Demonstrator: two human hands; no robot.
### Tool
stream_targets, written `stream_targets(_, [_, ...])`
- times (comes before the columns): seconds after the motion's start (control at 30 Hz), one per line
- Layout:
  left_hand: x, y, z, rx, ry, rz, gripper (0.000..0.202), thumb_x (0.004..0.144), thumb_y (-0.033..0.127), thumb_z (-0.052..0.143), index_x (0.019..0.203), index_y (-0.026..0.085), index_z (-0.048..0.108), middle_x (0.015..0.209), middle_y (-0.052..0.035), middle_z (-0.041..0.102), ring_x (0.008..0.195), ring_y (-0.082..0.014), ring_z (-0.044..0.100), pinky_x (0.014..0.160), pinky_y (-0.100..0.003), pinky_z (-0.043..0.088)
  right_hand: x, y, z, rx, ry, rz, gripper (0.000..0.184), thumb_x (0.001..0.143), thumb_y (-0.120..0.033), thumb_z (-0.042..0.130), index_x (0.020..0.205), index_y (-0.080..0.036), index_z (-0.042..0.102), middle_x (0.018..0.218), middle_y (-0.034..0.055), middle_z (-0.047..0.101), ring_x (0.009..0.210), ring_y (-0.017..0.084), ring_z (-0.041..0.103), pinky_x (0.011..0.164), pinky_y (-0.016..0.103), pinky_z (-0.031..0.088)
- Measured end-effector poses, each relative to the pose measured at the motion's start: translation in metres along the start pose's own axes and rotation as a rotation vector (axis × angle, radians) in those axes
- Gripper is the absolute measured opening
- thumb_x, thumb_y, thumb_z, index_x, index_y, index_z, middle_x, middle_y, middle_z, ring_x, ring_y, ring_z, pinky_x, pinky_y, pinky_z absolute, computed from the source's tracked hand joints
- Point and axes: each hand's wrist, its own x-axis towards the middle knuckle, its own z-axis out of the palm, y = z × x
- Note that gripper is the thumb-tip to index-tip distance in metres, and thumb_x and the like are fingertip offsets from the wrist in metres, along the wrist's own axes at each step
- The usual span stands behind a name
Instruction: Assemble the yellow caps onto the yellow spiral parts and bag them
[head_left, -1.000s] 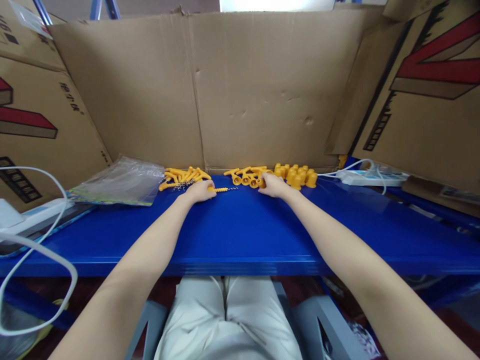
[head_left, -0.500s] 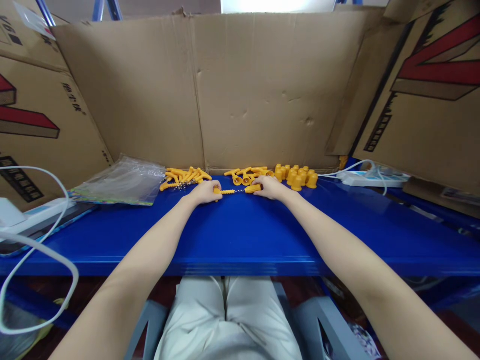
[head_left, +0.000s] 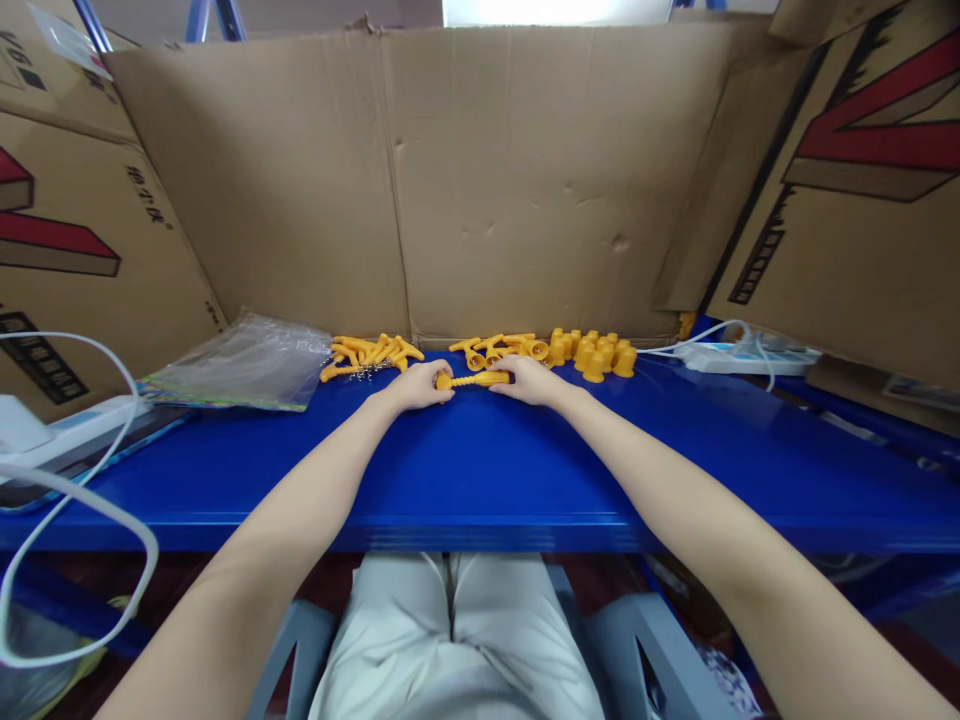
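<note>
We see two hands near the middle of the frame, working over the blue table (head_left: 480,470). Our left hand (head_left: 426,386) has its fingers closed on the knobbed end of a yellow screw (head_left: 463,380), thumb and fingertips drawn in close around it. Our right hand (head_left: 529,381) pinches a yellow sleeve (head_left: 491,379), its fingers nearly together with only the sleeve between them. The screw's ridged shaft runs sideways between the hands, its right end meeting the sleeve; we cannot tell how far in it goes, or whether the pair touches the table.

Just left of centre, behind our left hand, we see a heap of yellow handles (head_left: 367,350) with thin metal coils. Yellow T-pieces (head_left: 487,350) lie behind our right hand, partly hidden by it, and yellow caps (head_left: 596,356) stand grouped right of centre. A clear bag (head_left: 244,362) lies at centre left, a white power strip (head_left: 739,358) at centre right. Cardboard (head_left: 540,180) fills the upper frame.
</note>
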Motion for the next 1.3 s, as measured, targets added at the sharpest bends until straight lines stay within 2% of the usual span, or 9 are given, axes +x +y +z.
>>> stream_targets(0.1, [-0.001, 0.001, 0.000, 0.023, -0.001, -0.014, 0.035, 0.066, 0.039, 0.061, 0.095, 0.020, 0.058, 0.072, 0.0000, 0.059, 0.067, -0.0159, 0.054, 0.060, -0.026, 0.036, 0.000, -0.001, 0.001, 0.006, 0.003, -0.011, 0.034, 0.076, -0.026, 0.065, 0.109, -0.016, 0.066, 0.111, 0.0107, 0.065, 0.104, 0.023, 0.059, 0.092, 0.035, 0.043])
stream_targets(0.33, [0.000, 0.000, 0.001, 0.005, -0.047, -0.043, 0.025, 0.069, 0.031, 0.056, 0.092, 0.021, 0.059, 0.065, 0.0017, 0.062, 0.066, -0.0156, 0.056, 0.059, -0.025, 0.036, 0.000, -0.003, 0.003, 0.070, 0.017, -0.015, 0.035, 0.076, -0.023, 0.064, 0.110, -0.015, 0.064, 0.111, 0.0118, 0.065, 0.104, 0.024, 0.059, 0.091, 0.037, 0.044])
stream_targets(0.53, [0.000, 0.001, 0.001, 0.039, -0.029, -0.090, 0.024, 0.066, 0.029, 0.056, 0.087, 0.020, 0.060, 0.068, 0.0000, 0.064, 0.065, -0.0162, 0.056, 0.058, -0.025, 0.036, -0.001, -0.001, 0.003, 0.206, 0.026, 0.080, 0.050, 0.071, -0.020, 0.068, 0.119, -0.014, 0.055, 0.122, 0.0143, 0.057, 0.111, 0.024, 0.055, 0.095, 0.038, 0.043])
stream_targets(0.63, [0.000, 0.000, 0.000, 0.047, -0.017, -0.089, 0.025, 0.065, 0.029, 0.056, 0.087, 0.020, 0.061, 0.068, -0.0005, 0.062, 0.065, -0.0163, 0.055, 0.058, -0.025, 0.035, -0.001, 0.006, 0.003, 0.392, -0.006, 0.147, 0.053, 0.067, -0.013, 0.069, 0.117, -0.016, 0.051, 0.118, 0.0122, 0.057, 0.097, 0.018, 0.060, 0.086, 0.034, 0.048])
stream_targets(0.73, [0.001, -0.003, 0.000, 0.047, 0.004, -0.071, 0.024, 0.064, 0.029, 0.056, 0.085, 0.019, 0.062, 0.067, -0.0002, 0.061, 0.065, -0.0159, 0.054, 0.058, -0.025, 0.035, -0.001, 0.011, 0.002, 0.608, -0.018, 0.207, 0.044, 0.064, -0.012, 0.071, 0.104, -0.017, 0.052, 0.108, 0.0080, 0.060, 0.083, 0.013, 0.062, 0.078, 0.029, 0.051])
stream_targets(0.87, [0.000, -0.004, -0.001, 0.009, 0.021, -0.056, 0.024, 0.062, 0.028, 0.056, 0.084, 0.019, 0.062, 0.064, 0.0009, 0.058, 0.061, -0.0145, 0.051, 0.057, -0.025, 0.034, -0.004, 0.007, -0.007, 0.761, -0.119, 0.295, 0.027, 0.069, -0.025, 0.072, 0.086, -0.016, 0.054, 0.084, 0.0050, 0.065, 0.062, 0.010, 0.059, 0.057, 0.022, 0.048])
stream_targets(1.03, [-0.001, -0.001, -0.002, -0.040, 0.004, -0.055, 0.022, 0.061, 0.025, 0.056, 0.082, 0.018, 0.061, 0.058, 0.0031, 0.056, 0.057, -0.0132, 0.050, 0.056, -0.024, 0.034, -0.010, -0.002, -0.016, 0.781, -0.219, 0.321, 0.027, 0.078, -0.039, 0.064, 0.075, -0.014, 0.056, 0.063, 0.0024, 0.063, 0.037, 0.004, 0.042, 0.036, 0.019, 0.031])
stream_targets(1.17, [-0.001, -0.001, -0.003, -0.090, 0.007, -0.054, 0.020, 0.062, 0.024, 0.056, 0.081, 0.018, 0.061, 0.055, 0.0038, 0.056, 0.055, -0.0128, 0.050, 0.056, -0.024, 0.035, -0.009, -0.002, -0.015, 0.762, -0.219, 0.329, 0.030, 0.081, -0.043, 0.060, 0.076, -0.014, 0.056, 0.069, 0.0047, 0.065, 0.039, 0.005, 0.045, 0.036, 0.019, 0.033])
stream_targets(1.3, [-0.002, 0.001, -0.005, -0.149, 0.018, -0.078, 0.018, 0.062, 0.023, 0.056, 0.079, 0.018, 0.061, 0.050, 0.0045, 0.054, 0.052, -0.0127, 0.050, 0.055, -0.024, 0.035, -0.006, 0.003, -0.009, 0.600, -0.113, 0.256, 0.033, 0.081, -0.041, 0.060, 0.100, -0.014, 0.056, 0.088, 0.0082, 0.066, 0.053, 0.010, 0.056, 0.046, 0.023, 0.043])
